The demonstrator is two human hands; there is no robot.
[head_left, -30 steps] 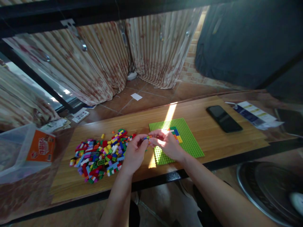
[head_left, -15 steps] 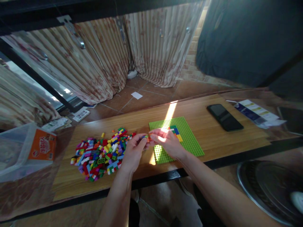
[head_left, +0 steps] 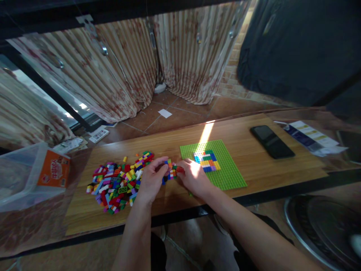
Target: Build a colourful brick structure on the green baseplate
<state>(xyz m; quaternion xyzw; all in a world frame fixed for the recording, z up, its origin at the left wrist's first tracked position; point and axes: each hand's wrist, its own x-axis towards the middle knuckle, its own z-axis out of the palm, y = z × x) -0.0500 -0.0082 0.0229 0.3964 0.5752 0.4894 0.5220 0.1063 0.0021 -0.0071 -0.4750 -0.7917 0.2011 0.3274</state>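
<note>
My left hand [head_left: 150, 178] pinches a small clump of toy bricks [head_left: 169, 163] in blue, orange and green between thumb and forefinger. Close by on its right, my right hand [head_left: 196, 178] has its fingertips closed around a red toy brick [head_left: 179, 170]. More small bricks [head_left: 172, 175] show just beneath and between the two hands. A green studded baseplate [head_left: 229, 171] lies under and beyond my right hand. On it sits a flat patch of joined bricks [head_left: 208, 162] in blue, yellow, orange, white and green.
A heap of loose coloured bricks [head_left: 113, 184] spreads over the left of the wooden board [head_left: 81, 210]. A black phone [head_left: 272, 142] and printed papers [head_left: 308, 135] lie on the right. At far left stands a clear plastic box [head_left: 31, 180] with an orange label.
My hands have drawn apart, the left shifting left with the brick clump and the right moving slightly down and left. More of the brick patch on the baseplate is now uncovered.
</note>
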